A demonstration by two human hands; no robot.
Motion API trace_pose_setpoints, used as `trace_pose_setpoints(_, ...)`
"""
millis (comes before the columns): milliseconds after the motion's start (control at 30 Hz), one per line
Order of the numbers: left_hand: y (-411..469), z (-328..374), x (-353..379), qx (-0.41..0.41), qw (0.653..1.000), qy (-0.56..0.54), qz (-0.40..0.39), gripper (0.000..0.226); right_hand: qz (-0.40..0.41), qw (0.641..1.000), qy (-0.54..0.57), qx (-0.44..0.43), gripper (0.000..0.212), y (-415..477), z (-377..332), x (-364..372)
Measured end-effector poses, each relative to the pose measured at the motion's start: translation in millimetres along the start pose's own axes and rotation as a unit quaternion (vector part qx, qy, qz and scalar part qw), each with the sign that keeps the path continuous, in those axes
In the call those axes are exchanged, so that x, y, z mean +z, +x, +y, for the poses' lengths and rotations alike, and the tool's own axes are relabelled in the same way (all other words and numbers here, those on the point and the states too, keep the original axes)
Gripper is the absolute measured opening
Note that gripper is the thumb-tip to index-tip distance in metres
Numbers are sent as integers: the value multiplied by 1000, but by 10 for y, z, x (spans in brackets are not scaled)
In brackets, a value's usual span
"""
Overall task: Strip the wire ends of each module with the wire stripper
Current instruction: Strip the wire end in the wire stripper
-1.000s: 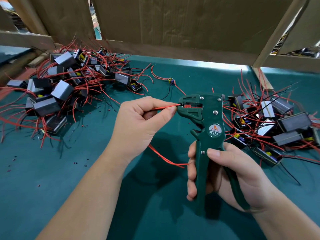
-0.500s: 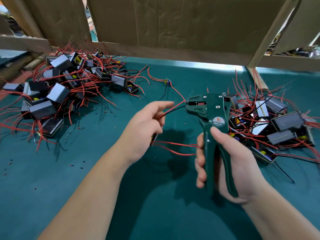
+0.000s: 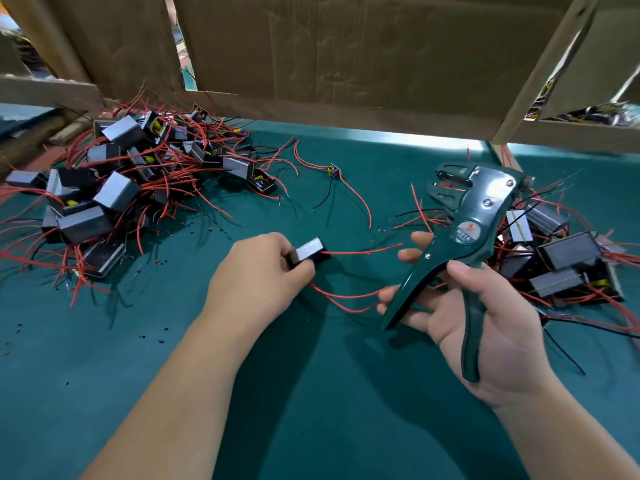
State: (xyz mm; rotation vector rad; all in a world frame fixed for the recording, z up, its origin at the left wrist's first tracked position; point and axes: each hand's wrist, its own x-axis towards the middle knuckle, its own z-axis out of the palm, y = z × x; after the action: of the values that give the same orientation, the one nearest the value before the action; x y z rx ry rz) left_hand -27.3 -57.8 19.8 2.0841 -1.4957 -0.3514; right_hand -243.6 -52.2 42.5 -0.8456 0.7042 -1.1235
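Note:
My left hand [image 3: 256,275] grips a small black-and-grey module [image 3: 309,252] just above the green mat. Its red wires [image 3: 349,296] trail right toward my other hand. My right hand [image 3: 481,317] holds the dark green wire stripper [image 3: 467,233] by its handles, which are spread apart. The stripper's jaws [image 3: 446,188] point up and left, with no wire in them. One red wire [image 3: 363,251] from the module ends just short of my right fingers.
A heap of modules with red and black wires [image 3: 114,192] lies at the left. Another heap [image 3: 557,258] lies at the right, behind the stripper. A lone small part with wires [image 3: 333,170] sits mid-table. Cardboard walls [image 3: 346,57] close the back. Bits of insulation dot the mat [image 3: 159,337].
My left hand let go of the wire at the jaws, dropped lower and took hold of the module. The stripper swung right and tilted, and its handles spread.

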Motion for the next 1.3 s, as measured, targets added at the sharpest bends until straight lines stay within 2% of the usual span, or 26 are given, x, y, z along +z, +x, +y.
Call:
trace_pose_setpoints(67, 34, -16, -9, -19, 999, -12, 32, 26, 2, 1000, 17, -4, 50, 5, -37, -28)
trace_pose_setpoints(200, 94, 2, -70, -78, 966, -236, 67, 29, -37, 997, 71, 2, 59, -13, -103, -55)
trace_pose_setpoints(367, 13, 129, -9, -58, 947, -313, 44, 36, -153, 978, 83, 115, 73, -68, -56, 14)
trace_pose_setpoints(433, -39, 177, 25, -30, 954, -298, 32, 42, -188, 968, 68, 150, 75, -99, 11, 75)
trace_pose_setpoints(533, -93, 223, 77, 12, 978, -208, 23, 50, -212, 963, 45, 161, 73, -126, 105, 159)
trace_pose_setpoints(633, -111, 273, 89, 18, 976, -218, -2, 50, -185, 972, 26, 140, 75, -122, 138, 201)
trace_pose_setpoints(700, -117, 284, 95, 37, 972, -232, -7, 41, -162, 978, 30, 127, 78, -115, 136, 192)
trace_pose_setpoints(867, -160, 299, 77, 135, 973, -189, 1, 29, -125, 987, 27, 96, 90, -86, 77, 172)
trace_pose_setpoints(933, -169, 287, 63, 170, 972, -163, -7, 29, -99, 992, -4, 85, 78, -82, 86, 121)
trace_pose_setpoints(1000, -162, 269, 38, 200, 972, -120, -16, 34, -69, 995, -33, 59, 53, -80, 110, 69)
trace_pose_setpoints(1067, -138, 226, 6, 211, 973, -96, 21, 46, -35, 999, -37, 8, 38, -73, 100, 47)
trace_pose_setpoints(1133, -53, 137, -45, 163, 975, -69, 136, 47, 0, 998, -24, -60, 28, -49, 39, 19)
trace_pose_setpoints(1200, 47, 3, -111, 37, 971, -8, 236, 42, 15, 995, -18, -93, 29, -19, -28, -26)
trace_pose_setpoints(1233, 91, -73, -136, -33, 970, 18, 239, 43, 15, 996, -14, -89, 29, -8, -53, -50)
trace_pose_setpoints(1300, 162, -210, -153, -142, 972, 62, 174, 48, 9, 998, 3, -54, 33, -2, -74, -71)
